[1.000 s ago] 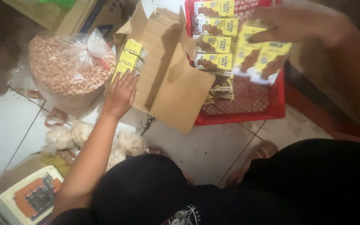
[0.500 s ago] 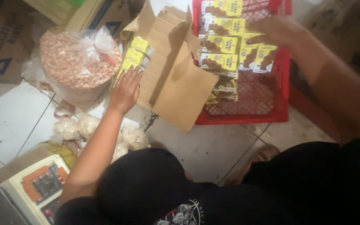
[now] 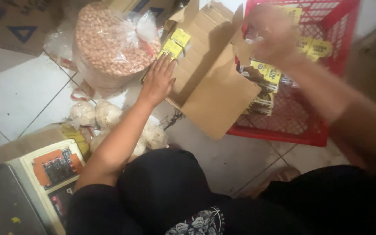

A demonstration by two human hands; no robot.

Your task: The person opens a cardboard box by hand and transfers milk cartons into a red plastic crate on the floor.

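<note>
My left hand (image 3: 159, 80) lies flat with fingers spread on the edge of an open brown cardboard box (image 3: 216, 93), just below the yellow packets (image 3: 175, 43) that stand inside it. My right hand (image 3: 270, 37) is blurred in motion above the red plastic crate (image 3: 279, 134). Whether it holds anything cannot be made out. More yellow-and-brown packets (image 3: 264, 76) lie stacked in the crate beneath that hand.
A large clear bag of peanuts (image 3: 109, 43) stands left of the box. Small white tied bags (image 3: 96, 114) lie on the tiled floor by my left forearm. A weighing scale (image 3: 48, 174) sits at the lower left, another cardboard box (image 3: 9, 21) at the top left.
My right hand has swung left across the crate, away from the packets it was over. My left hand stays on the box by the yellow packets. The camera has shifted.
</note>
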